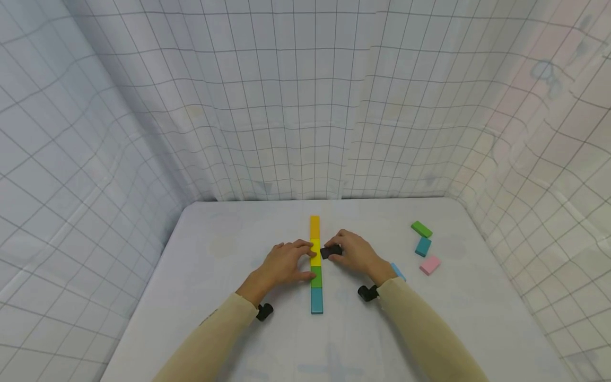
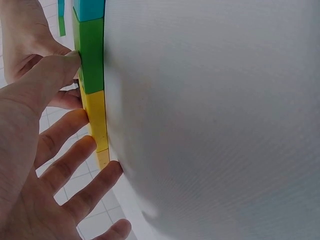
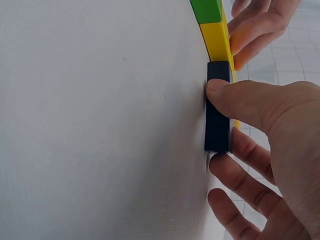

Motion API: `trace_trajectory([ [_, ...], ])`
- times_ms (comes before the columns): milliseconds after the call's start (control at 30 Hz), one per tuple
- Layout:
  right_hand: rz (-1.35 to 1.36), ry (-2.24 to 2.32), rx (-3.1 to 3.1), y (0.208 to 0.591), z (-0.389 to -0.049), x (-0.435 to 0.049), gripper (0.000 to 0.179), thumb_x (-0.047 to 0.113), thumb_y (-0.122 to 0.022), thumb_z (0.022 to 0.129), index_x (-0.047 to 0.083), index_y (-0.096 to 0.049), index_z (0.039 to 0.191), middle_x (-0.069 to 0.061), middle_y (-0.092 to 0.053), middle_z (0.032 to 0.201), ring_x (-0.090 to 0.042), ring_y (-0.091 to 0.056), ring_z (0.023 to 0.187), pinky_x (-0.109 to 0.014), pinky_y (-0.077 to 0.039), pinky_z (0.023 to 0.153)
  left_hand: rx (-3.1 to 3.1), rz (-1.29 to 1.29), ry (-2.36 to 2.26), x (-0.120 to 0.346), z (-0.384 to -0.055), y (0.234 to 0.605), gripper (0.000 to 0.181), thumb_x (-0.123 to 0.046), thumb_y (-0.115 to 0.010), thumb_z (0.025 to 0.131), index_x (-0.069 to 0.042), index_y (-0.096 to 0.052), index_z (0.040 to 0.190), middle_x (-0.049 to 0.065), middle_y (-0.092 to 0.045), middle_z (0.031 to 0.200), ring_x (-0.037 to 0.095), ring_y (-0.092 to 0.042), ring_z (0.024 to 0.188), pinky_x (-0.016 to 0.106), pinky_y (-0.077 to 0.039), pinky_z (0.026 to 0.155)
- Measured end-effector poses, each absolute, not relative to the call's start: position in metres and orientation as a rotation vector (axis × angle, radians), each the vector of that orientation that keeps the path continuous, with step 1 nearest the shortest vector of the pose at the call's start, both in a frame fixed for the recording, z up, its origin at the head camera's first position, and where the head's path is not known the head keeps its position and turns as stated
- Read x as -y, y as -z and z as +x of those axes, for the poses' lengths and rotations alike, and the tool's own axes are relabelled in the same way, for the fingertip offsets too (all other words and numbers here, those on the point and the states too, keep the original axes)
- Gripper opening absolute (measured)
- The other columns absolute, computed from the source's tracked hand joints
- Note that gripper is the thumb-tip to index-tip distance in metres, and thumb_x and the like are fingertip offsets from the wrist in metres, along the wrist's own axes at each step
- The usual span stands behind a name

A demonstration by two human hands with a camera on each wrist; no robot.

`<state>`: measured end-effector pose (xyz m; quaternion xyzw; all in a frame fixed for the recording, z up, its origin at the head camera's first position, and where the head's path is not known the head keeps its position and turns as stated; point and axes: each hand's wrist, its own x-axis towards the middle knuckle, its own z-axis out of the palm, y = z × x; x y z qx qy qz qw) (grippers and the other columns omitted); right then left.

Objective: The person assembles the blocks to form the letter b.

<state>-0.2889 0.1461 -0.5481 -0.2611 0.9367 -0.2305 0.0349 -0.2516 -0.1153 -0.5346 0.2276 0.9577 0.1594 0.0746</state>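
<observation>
A straight row of blocks runs away from me on the white table: a teal block [image 1: 317, 301] nearest, then a green block [image 1: 316, 277], a yellow block [image 1: 315, 252] and an orange-yellow block [image 1: 315, 227] at the far end. My left hand [image 1: 285, 262] lies along the left side of the row. Its thumb touches the green block, and spread fingertips rest at the yellow one. To the right of the row, my right hand [image 1: 355, 252] pinches a black block [image 3: 218, 112] between thumb and fingers. That block's near end overlaps the yellow block in the right wrist view.
Over to the right lie a loose green block [image 1: 422, 229], a teal block [image 1: 423, 246] and a pink block [image 1: 430, 265]. A light blue block [image 1: 398, 271] shows partly behind my right wrist. White gridded curtains [image 1: 296, 106] hang around the table [image 1: 210, 249].
</observation>
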Motion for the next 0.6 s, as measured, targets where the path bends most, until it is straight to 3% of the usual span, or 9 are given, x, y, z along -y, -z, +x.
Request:
trace_trajectory([
  [600,-0.784,0.699,-2.87,0.5485,-0.2889,-0.1453,0.035,0.025,-0.09,0.105,0.018,-0.084,0.139,-0.005,-0.076,0.131,-0.024,-0.072,0.114,-0.049,-0.064,0.108,-2.876,0.687,-0.473,0.1152,-0.2513,0.5343,0.058,-0.055,-0.091,0.1,-0.022,-0.079,0.146,0.003,-0.066,0.171,0.032,-0.063,0.159,0.075,-0.043,0.135],
])
